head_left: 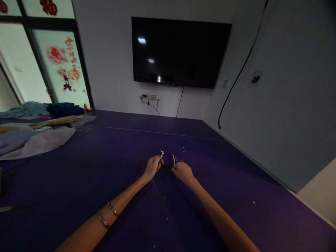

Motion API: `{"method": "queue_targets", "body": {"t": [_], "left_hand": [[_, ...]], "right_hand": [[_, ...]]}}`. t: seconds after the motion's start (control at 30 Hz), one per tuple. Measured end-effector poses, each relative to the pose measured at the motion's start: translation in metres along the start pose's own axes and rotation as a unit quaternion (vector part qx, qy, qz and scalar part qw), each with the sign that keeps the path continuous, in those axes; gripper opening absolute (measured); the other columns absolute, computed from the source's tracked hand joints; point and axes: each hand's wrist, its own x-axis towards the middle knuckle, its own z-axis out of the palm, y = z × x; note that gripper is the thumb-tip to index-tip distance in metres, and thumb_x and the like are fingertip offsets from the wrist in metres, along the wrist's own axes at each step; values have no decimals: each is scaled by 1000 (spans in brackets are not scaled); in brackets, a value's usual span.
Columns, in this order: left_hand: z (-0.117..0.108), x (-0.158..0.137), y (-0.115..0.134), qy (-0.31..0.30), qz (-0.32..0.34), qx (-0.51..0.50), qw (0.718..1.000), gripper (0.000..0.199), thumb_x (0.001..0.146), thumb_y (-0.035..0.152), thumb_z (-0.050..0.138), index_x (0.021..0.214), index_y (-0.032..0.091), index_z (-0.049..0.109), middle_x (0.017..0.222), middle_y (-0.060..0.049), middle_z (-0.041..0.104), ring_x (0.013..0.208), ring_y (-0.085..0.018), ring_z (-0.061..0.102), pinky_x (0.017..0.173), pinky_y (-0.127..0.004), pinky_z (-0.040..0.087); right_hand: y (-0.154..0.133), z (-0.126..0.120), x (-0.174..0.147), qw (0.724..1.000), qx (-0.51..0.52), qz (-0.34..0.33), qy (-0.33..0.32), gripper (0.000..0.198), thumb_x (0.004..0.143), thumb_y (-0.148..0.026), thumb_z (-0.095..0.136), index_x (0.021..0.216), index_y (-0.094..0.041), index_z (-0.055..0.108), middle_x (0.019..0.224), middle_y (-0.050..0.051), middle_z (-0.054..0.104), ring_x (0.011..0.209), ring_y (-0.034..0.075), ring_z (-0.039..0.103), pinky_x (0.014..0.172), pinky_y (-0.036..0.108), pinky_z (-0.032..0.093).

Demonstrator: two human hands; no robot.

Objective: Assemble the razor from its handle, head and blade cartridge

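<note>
My left hand (152, 168) is closed around a small silver metal tool (162, 153) with an angled head that points up and away. My right hand (183, 171) grips a slim grey metal tool (173, 160); a small dark part shows beside its fingers. Both pieces are too small to name their kind. A short gap of purple surface (168, 196) separates the two hands, which are low over it. Two bracelets circle the left forearm.
White sheeting (47, 141) and folded blue cloth (65, 109) lie at the far left. Small white bits dot the surface. A television (181, 52) hangs on the far wall, with sockets (153, 97) below. A black cable (236, 77) dangles down the right wall.
</note>
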Motion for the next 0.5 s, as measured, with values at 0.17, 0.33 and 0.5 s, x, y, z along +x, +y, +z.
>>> {"method": "queue_targets", "body": {"t": [0.17, 0.33, 0.5], "left_hand": [[3, 1, 6, 18, 24, -37, 999, 29, 78, 38, 36, 66, 16, 50, 42, 8, 36, 33, -5, 30, 35, -16, 22], [12, 5, 19, 14, 60, -46, 997, 25, 79, 38, 43, 71, 15, 50, 50, 7, 40, 38, -5, 36, 37, -16, 27], [18, 13, 30, -35, 105, -35, 993, 25, 80, 39, 49, 87, 15, 52, 79, -4, 61, 57, -10, 56, 49, -20, 42]], "right_hand": [[35, -26, 4, 996, 58, 5, 60, 28, 80, -29, 43, 74, -13, 66, 76, 14, 68, 75, 23, 65, 63, 27, 45], [76, -56, 6, 953, 286, 4, 97, 31, 82, -37, 42, 72, -15, 61, 65, 8, 66, 57, 16, 63, 48, 21, 45], [96, -78, -4, 887, 448, -17, 108, 34, 75, -46, 51, 78, -14, 59, 65, 6, 64, 54, 14, 61, 47, 23, 48]]}}
